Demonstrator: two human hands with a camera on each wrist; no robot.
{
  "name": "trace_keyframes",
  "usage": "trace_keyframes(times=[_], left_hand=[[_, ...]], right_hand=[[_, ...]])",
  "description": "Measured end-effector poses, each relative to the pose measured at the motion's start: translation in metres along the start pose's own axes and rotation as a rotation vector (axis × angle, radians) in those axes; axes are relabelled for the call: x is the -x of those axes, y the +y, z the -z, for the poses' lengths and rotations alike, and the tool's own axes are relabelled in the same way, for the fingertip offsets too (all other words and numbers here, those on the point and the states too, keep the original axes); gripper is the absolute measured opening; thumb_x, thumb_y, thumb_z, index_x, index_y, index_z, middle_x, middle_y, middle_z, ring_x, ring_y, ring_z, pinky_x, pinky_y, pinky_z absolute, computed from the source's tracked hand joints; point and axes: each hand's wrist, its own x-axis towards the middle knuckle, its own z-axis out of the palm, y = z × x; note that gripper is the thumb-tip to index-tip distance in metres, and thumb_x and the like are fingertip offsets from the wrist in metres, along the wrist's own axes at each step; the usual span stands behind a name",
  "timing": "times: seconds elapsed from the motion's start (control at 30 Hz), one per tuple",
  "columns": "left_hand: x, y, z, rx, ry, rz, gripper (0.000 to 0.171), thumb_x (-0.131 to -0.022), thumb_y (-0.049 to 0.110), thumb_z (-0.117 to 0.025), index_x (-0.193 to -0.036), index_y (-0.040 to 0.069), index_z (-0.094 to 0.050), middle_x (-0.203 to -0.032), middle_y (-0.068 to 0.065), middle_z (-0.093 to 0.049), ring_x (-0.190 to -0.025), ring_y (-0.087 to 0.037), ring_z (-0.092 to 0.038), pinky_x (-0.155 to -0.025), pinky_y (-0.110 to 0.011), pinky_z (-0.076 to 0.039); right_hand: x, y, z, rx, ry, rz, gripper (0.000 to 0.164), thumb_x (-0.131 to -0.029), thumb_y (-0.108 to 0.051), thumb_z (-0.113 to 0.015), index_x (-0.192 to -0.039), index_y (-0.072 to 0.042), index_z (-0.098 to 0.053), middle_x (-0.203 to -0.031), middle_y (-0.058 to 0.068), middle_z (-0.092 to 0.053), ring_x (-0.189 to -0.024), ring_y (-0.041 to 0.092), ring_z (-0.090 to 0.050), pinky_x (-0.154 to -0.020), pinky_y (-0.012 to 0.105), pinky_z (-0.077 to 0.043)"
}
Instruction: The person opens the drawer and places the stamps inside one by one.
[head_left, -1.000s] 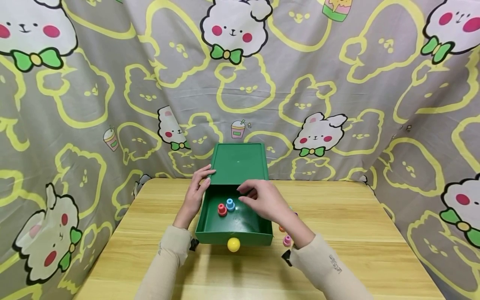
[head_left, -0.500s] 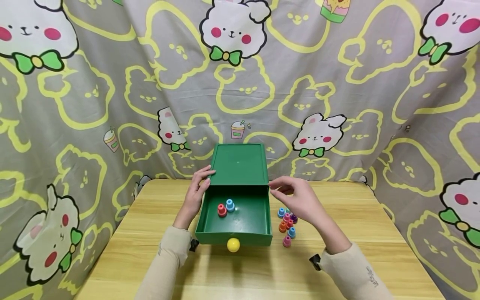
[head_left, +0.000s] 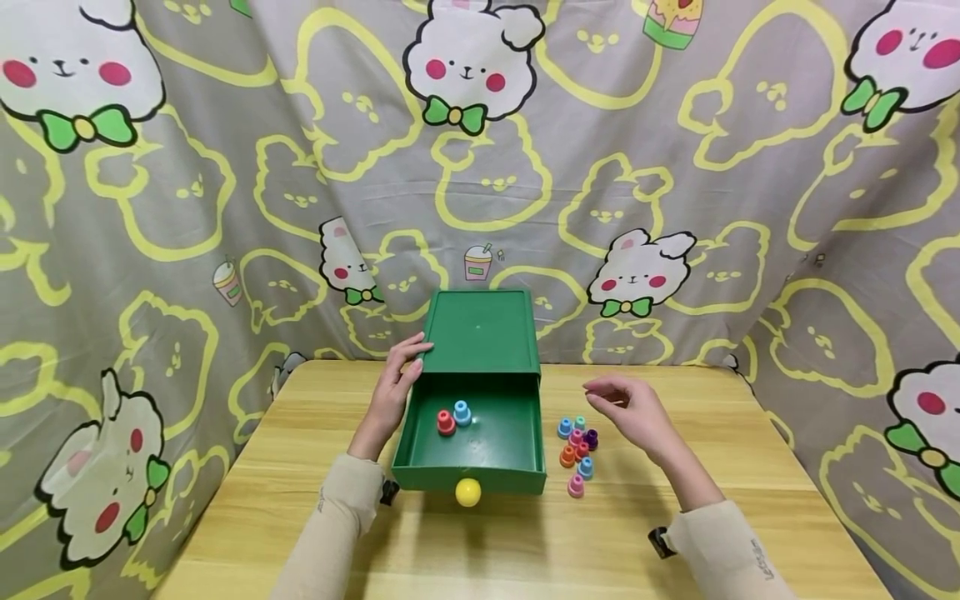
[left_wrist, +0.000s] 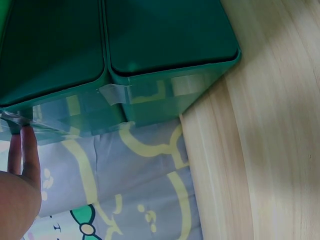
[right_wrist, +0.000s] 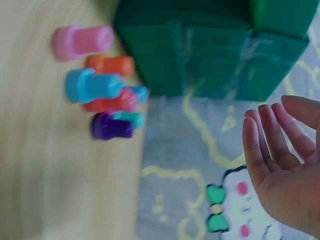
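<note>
Because our left hand (head_left: 390, 396) only rests nearly straight fingers against the side of the green box (head_left: 480, 333), clasping nothing, we could let the box slide at a bump, toppling the red peg (head_left: 446, 423) and blue peg (head_left: 462, 414) upright in its drawer (head_left: 510, 482). Just right of it, coloured pegs (head_left: 581, 452) crowd the table (head_left: 600, 550), and our right hand (head_left: 636, 414) hangs past them, fingers loosely bent, thumb apart, nothing held, so a hasty reach might knock neighbours over.

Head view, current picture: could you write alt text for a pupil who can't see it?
A person's left hand touches a green box, its open drawer holding a red peg and a blue peg. The empty right hand hovers near a cluster of colourful pegs on a wooden table.
</note>
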Motion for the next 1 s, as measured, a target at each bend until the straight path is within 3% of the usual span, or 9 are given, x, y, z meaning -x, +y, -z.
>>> trace_keyframes(times=[0.3, 0.57, 0.77, 1.0], left_hand=[[0.000, -0.001, -0.001, 0.004, 0.008, -0.021, 0.034, -0.110, 0.015, -0.045, -0.141, 0.011, -0.059, -0.163, -0.005, -0.037, -0.140, -0.024, -0.040, -0.117, -0.062, -0.027], [0.000, -0.001, -0.001, 0.000, 0.002, -0.020, 0.034, -0.110, 0.017, -0.046, -0.141, 0.013, -0.060, -0.163, -0.002, -0.038, -0.142, -0.025, -0.040, -0.117, -0.062, -0.027], [0.000, -0.001, 0.000, -0.005, -0.001, -0.031, 0.034, -0.110, 0.016, -0.045, -0.141, 0.012, -0.059, -0.163, -0.004, -0.037, -0.142, -0.027, -0.040, -0.117, -0.063, -0.027], [0.000, 0.001, 0.000, -0.007, -0.005, -0.021, 0.034, -0.110, 0.018, -0.046, -0.141, 0.015, -0.059, -0.163, -0.002, -0.037, -0.142, -0.026, -0.039, -0.117, -0.063, -0.028]], right_hand=[[0.004, 0.047, -0.007, -0.023, -0.040, -0.100, 0.027, -0.100, -0.017, -0.069, -0.124, -0.003, -0.071, -0.114, 0.016, -0.074, -0.103, 0.026, -0.068, -0.082, 0.031, -0.053], [0.009, 0.081, -0.017, -0.063, -0.087, -0.181, 0.036, -0.098, -0.011, -0.070, -0.130, 0.004, -0.066, -0.127, 0.024, -0.069, -0.103, 0.026, -0.070, -0.083, 0.032, -0.057], [0.012, 0.093, -0.025, -0.131, -0.127, -0.205, 0.039, -0.097, -0.008, -0.070, -0.132, 0.007, -0.063, -0.126, 0.028, -0.067, -0.104, 0.031, -0.070, -0.084, 0.041, -0.060], [0.011, 0.096, -0.031, -0.109, -0.132, -0.223, 0.036, -0.095, -0.007, -0.072, -0.128, 0.006, -0.066, -0.121, 0.024, -0.070, -0.102, 0.029, -0.071, -0.084, 0.035, -0.059]])
